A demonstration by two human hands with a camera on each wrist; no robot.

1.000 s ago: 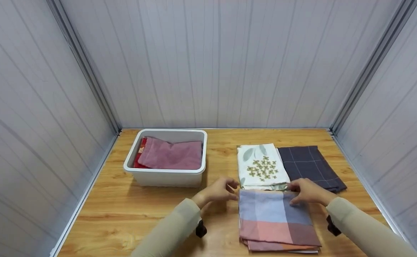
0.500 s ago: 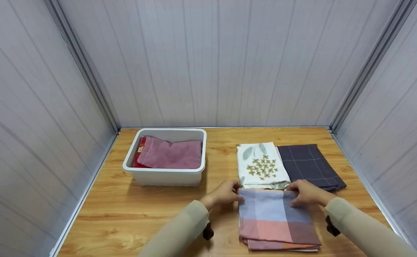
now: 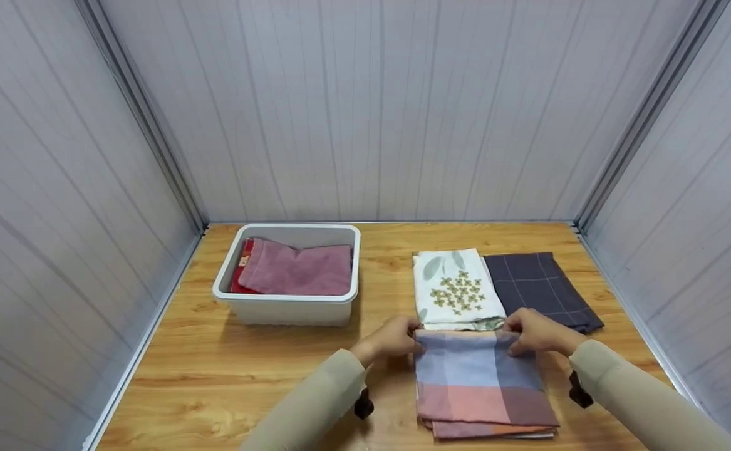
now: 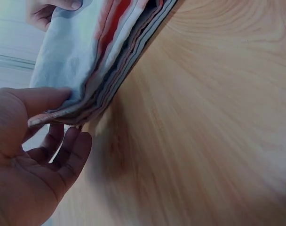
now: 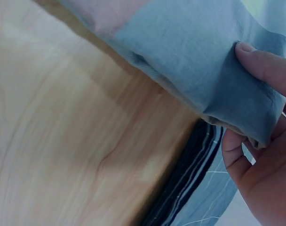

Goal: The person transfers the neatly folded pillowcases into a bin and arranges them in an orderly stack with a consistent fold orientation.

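Observation:
A folded checked cloth (image 3: 465, 369) in blue, pink and brown lies at the near right of the table, its far edge slightly raised. At its far left corner my left hand (image 3: 390, 341) pinches the edge, thumb on top and fingers below, as the left wrist view shows. My right hand (image 3: 540, 332) pinches the far right corner; in the right wrist view the thumb presses on the blue fabric (image 5: 180, 61). Just beyond lies a folded white cloth (image 3: 459, 288) with a flower print. Beside that is a folded dark cloth (image 3: 540, 288) with thin light lines.
A white plastic bin (image 3: 287, 310) stands at the back left, holding a mauve towel (image 3: 299, 269) and a red cloth (image 3: 240, 275). Pale panel walls (image 3: 365, 113) enclose the wooden table (image 3: 215, 388) at the back and both sides.
My left hand has moved right to the checked cloth's corner and now pinches it. The right hand's grip has tightened at its corner, and the far edge of the cloth has risen slightly.

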